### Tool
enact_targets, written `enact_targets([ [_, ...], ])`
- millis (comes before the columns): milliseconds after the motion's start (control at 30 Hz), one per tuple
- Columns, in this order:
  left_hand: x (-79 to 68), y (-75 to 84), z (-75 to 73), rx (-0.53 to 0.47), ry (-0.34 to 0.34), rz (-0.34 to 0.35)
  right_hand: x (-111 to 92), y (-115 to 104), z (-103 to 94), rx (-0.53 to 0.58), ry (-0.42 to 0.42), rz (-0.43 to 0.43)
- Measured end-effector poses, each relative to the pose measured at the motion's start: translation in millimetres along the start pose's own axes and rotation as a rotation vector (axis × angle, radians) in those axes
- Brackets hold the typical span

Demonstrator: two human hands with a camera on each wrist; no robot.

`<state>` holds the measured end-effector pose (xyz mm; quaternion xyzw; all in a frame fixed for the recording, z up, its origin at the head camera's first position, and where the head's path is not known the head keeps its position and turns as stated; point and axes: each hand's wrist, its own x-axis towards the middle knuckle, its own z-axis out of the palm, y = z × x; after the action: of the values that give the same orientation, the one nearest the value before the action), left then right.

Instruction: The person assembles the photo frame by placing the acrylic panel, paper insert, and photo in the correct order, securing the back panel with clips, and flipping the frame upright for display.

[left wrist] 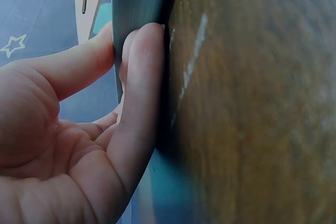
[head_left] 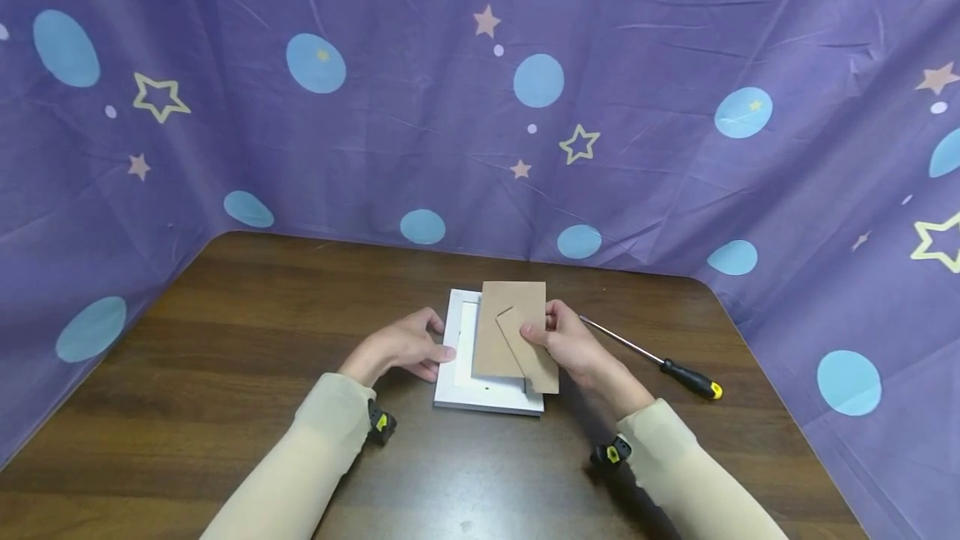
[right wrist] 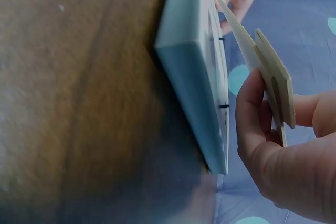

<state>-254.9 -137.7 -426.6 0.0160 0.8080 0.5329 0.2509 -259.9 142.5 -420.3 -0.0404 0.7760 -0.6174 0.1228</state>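
A white picture frame [head_left: 487, 402] lies back side up on the table. My left hand [head_left: 408, 346] holds its left edge, thumb over the top and fingers along the outer side [left wrist: 139, 3]. In my right hand [head_left: 573, 344] is a brown backing board [head_left: 495, 340] with a stand leg [head_left: 525, 350] on it, pinched between thumb and fingers. The board is tilted above the frame, covering its right part in the head view. From the right wrist view, a gap shows between the board [right wrist: 247, 38] and the frame [right wrist: 184, 66], with small dark tabs along the frame's inner edge.
A screwdriver [head_left: 686, 377] with a black and yellow handle lies right of my right hand, its shaft pointing to the back left. Around the wooden table [head_left: 247, 340] hangs a purple curtain [head_left: 450, 148] with stars and blue dots, along the back and both sides.
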Motion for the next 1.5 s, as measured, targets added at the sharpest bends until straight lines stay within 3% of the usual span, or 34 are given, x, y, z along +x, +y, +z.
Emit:
enact_targets([
  [467, 0.0, 1.2, -0.9, 0.0, -0.002, -0.009, -4, 6, 12.1, -0.075, -0.001, -0.006],
  [1033, 2.4, 0.2, 0.1, -0.011, 0.008, -0.005, -3, 3, 18.8, -0.317, 0.05, -0.029],
  [1500, 2.6, 1.8, 1.8, -0.007, 0.025, -0.003, 0, -2, 20.6, -0.492, 0.012, -0.028],
])
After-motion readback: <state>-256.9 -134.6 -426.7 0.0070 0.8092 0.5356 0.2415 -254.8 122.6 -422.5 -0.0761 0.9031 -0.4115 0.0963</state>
